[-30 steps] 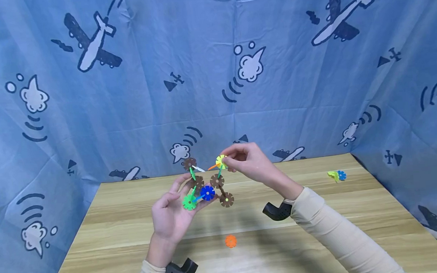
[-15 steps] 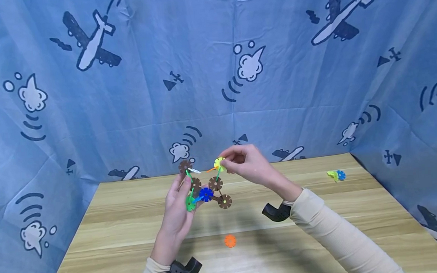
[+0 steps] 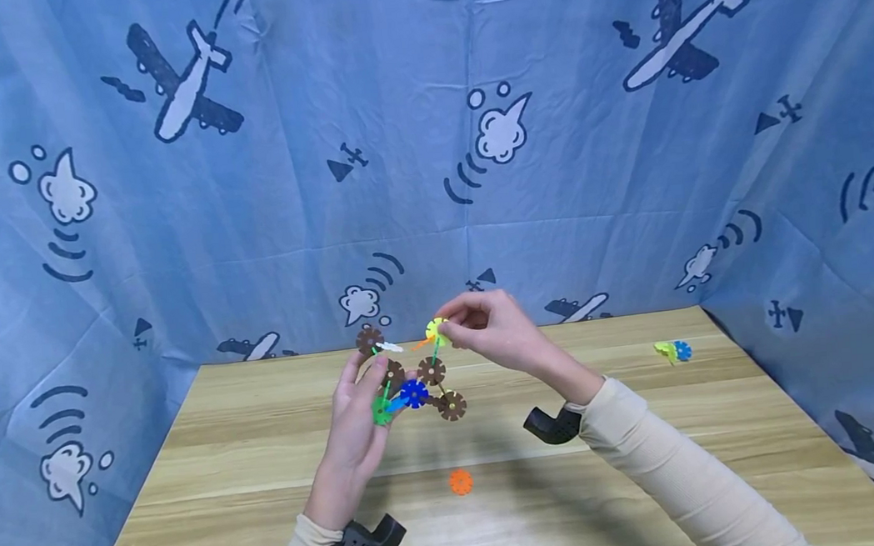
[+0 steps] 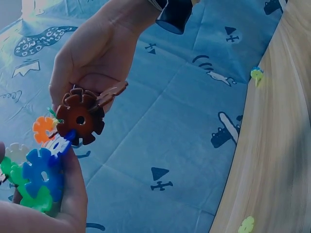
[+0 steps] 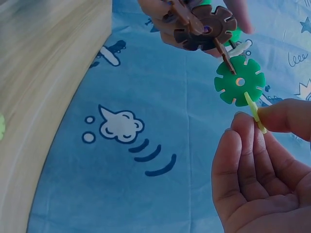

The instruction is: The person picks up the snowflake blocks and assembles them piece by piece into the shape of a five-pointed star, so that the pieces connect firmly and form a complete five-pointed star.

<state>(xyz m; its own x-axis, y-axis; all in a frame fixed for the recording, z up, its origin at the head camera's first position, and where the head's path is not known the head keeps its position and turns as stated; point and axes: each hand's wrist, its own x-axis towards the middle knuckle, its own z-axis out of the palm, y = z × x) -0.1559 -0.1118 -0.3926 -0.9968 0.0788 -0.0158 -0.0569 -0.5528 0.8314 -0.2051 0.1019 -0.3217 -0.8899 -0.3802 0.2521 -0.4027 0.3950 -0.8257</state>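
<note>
Item: one linked assembly of notched plastic discs (image 3: 412,391), held in the air between both hands, above the far half of the wooden table (image 3: 267,450).

Left hand (image 3: 354,412): grasping, its fingers and thumb closed round the left side of the assembly; a green disc (image 3: 381,411) lies against it, a blue disc (image 4: 39,167) just beside.

Right hand (image 3: 496,332): thumb and fingers pinching a yellow disc (image 5: 257,116), seen edge-on, whose other side is slotted into a darker green disc (image 5: 248,72) clear of the fingertips; a brown disc is joined beyond.

Upper ends: a white disc (image 3: 390,347) and an orange disc edge (image 3: 420,343), facing, a gap between.

Loose, on the table: one orange disc (image 3: 461,482), towards the near edge; a yellow piece (image 3: 665,349) and a blue piece (image 3: 683,351), together near the far right corner.

Writing: lettering on the blue curtain (image 4: 146,194), too blurred to read
</note>
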